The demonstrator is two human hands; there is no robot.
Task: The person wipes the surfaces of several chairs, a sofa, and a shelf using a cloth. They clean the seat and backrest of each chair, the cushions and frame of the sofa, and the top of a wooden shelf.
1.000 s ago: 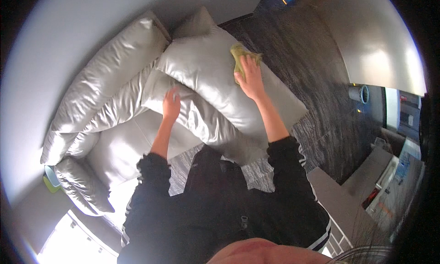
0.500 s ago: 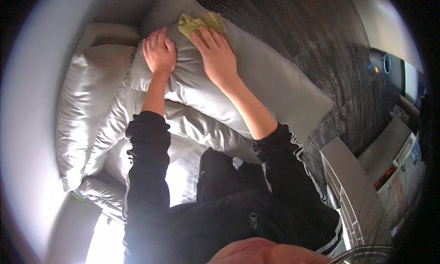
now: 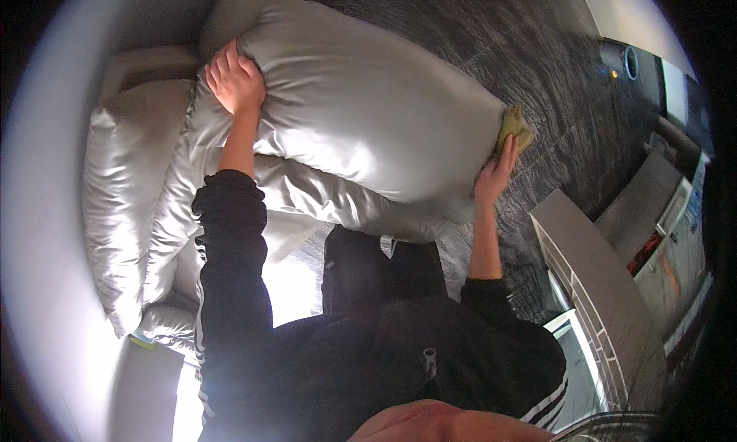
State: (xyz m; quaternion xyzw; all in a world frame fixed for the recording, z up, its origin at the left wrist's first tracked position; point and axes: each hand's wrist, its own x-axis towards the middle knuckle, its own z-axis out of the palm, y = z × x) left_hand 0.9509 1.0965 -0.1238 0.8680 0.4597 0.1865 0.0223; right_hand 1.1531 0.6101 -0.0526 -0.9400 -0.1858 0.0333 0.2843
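A grey leather sofa lies below me, its padded armrest (image 3: 376, 97) stretching from the upper left toward the right. On the inner end of that armrest, close to the back cushion (image 3: 138, 189), my left hand (image 3: 236, 80) rests palm down with fingers laid over the leather. My right hand (image 3: 495, 173) is at the armrest's outer right end, holding a yellow-green cloth (image 3: 517, 127) against the edge. Part of the cloth sticks out beyond its fingertips, and its contact with the leather's far side is hidden.
Dark wood-patterned floor (image 3: 553, 81) runs beyond the armrest. To the right stand a grey cabinet-like piece (image 3: 591, 265) and a white wire rack (image 3: 583, 319). A pale wall (image 3: 46, 173) borders the sofa on the left. My legs (image 3: 368, 273) are close to the sofa's front.
My right hand has swept the cloth from the armrest's upper middle to its outer right end. The left hand stays on the leather, appearing slightly farther left as the view shifted.
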